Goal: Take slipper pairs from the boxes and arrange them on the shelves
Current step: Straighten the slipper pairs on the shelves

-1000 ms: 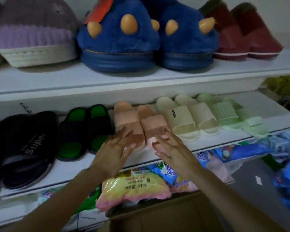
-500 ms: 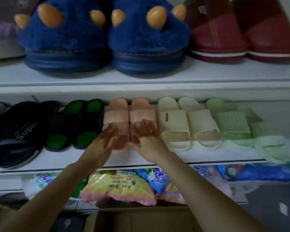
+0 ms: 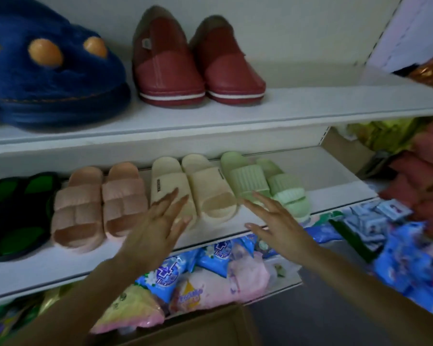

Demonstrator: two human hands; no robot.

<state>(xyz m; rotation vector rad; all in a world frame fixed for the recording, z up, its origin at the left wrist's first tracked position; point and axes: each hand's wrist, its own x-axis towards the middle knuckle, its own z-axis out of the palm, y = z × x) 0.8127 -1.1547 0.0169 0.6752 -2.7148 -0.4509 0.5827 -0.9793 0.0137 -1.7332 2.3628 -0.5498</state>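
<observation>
On the middle shelf (image 3: 60, 265) several slipper pairs stand in a row: black-and-green (image 3: 18, 211), pink (image 3: 98, 206), cream (image 3: 198, 193) and pale green (image 3: 268, 183). My left hand (image 3: 158, 226) hovers open, fingers spread, over the toe of the left cream slipper. My right hand (image 3: 275, 218) is open too, in front of the shelf edge between the cream and green pairs, its fingertips near the left green slipper's toe. Neither hand holds anything.
The upper shelf (image 3: 310, 101) carries fuzzy blue clawed slippers (image 3: 50, 78) and a red pair (image 3: 198, 68). Below lie plastic packets (image 3: 210, 278), blue packs at the right (image 3: 405, 255), and a cardboard box (image 3: 198, 328) by my forearms.
Both hands have left the pink pair and shifted right to the cream and green pairs, spreading apart. The view has swung to the right as well.
</observation>
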